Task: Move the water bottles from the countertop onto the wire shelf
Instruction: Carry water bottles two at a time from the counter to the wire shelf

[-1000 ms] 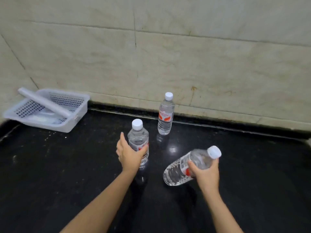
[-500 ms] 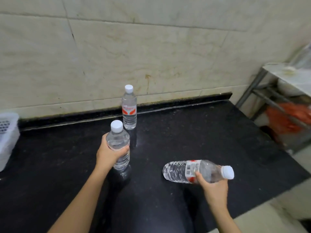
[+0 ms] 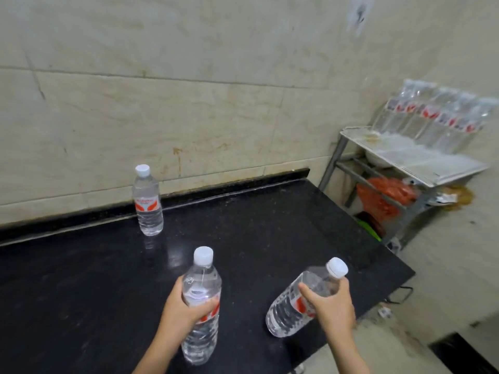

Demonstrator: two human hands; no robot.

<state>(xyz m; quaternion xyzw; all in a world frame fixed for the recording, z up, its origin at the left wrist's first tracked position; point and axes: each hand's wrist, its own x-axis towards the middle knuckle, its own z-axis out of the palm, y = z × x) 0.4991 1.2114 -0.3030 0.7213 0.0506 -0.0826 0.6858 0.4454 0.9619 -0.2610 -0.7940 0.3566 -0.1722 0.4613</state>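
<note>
With each hand wrapped round a bottle, left (image 3: 186, 314) on the upright one (image 3: 201, 306), right (image 3: 333, 310) on the tilted one (image 3: 299, 300), both lifted over the counter (image 3: 81, 279), the carry is underway; next, swing right to the shelf (image 3: 432, 163), while a third bottle (image 3: 147, 202) waits by the wall

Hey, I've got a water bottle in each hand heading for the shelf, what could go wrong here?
The right hand grips its tilted bottle near the neck, so it might slip. The shelf already holds a row of bottles that an arriving bottle could topple.
</note>
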